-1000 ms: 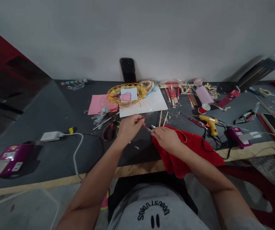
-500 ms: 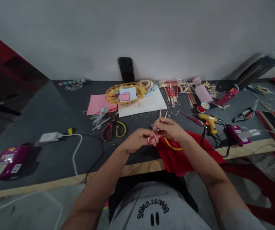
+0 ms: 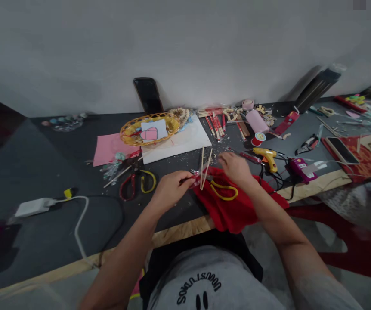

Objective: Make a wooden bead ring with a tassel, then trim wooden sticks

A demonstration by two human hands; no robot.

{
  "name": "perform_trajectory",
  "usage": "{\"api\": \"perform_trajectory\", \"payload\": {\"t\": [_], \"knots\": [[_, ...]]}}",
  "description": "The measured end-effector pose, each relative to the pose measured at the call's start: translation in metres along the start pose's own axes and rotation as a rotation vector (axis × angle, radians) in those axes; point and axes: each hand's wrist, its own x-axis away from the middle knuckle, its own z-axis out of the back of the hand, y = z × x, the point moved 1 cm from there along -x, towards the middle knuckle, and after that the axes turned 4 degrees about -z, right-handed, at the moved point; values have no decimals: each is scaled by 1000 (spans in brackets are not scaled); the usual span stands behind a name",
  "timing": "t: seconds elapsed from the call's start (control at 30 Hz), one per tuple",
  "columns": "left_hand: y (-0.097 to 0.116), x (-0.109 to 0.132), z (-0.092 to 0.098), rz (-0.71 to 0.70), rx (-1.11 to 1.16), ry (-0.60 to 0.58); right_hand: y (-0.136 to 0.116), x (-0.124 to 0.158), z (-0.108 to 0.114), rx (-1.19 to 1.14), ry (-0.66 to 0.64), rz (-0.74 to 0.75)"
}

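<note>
My left hand [image 3: 172,187] pinches a small piece of red and clear plastic [image 3: 196,180] above the table. Just beyond its fingertips are two thin wooden sticks [image 3: 206,168]; whether they touch the piece I cannot tell. My right hand [image 3: 235,168] is apart from the left, above the red cloth [image 3: 237,217], its fingers bent and slightly blurred. Whether it holds anything is not clear. Yellow-handled scissors [image 3: 226,193] lie on the cloth between my hands. Another pair of scissors, with a red and a yellow handle [image 3: 147,183], lies left of my left hand.
Behind my hands stand a yellow basket [image 3: 125,135] and a white board [image 3: 192,144]. To the right lie a thread spool [image 3: 258,138], a yellow glue gun [image 3: 266,158] and a purple power block [image 3: 301,170] with cables. A white adapter [image 3: 37,207] lies left. Another person's hand shows far right.
My right hand has moved away from my left, to the right, uncovering the sticks and the yellow scissor handle. My left hand keeps the red piece. The view has shifted to the right.
</note>
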Motion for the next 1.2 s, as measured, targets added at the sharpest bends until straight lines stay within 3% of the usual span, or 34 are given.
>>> {"api": "perform_trajectory", "payload": {"t": [0.07, 0.17, 0.27, 0.43, 0.53, 0.63, 0.7, 0.83, 1.0, 1.1, 1.2], "knots": [[0, -2, 7, -64, -323, 70, 25, -9, 12, 360, 25, -160], [0, -5, 12, -103, -434, 151, 53, -20, 22, 552, -3, -301], [-3, -8, 7, -65, -247, 219, 66, -26, 20, 564, -30, -316], [-9, -15, -16, 125, 420, 261, 52, -19, 17, 535, -9, -226], [-7, -19, -29, 176, 706, 270, 20, -7, 18, 266, 78, 33], [-2, -20, -36, 166, 754, 293, -17, 7, 11, -230, -65, 167], [0, -19, -38, 111, 674, 323, -36, 12, 2, -404, -131, 207], [1, -12, -36, 28, 536, 370, -52, 15, -16, -561, -217, 185], [0, -9, -34, 142, 677, 372, -51, 21, -36, -857, -262, 95], [3, -8, -32, 106, 654, 448, -53, 27, -46, -1074, -408, -10], [5, -8, -28, 106, 621, 475, -54, 33, -52, -995, -523, 2]]}}
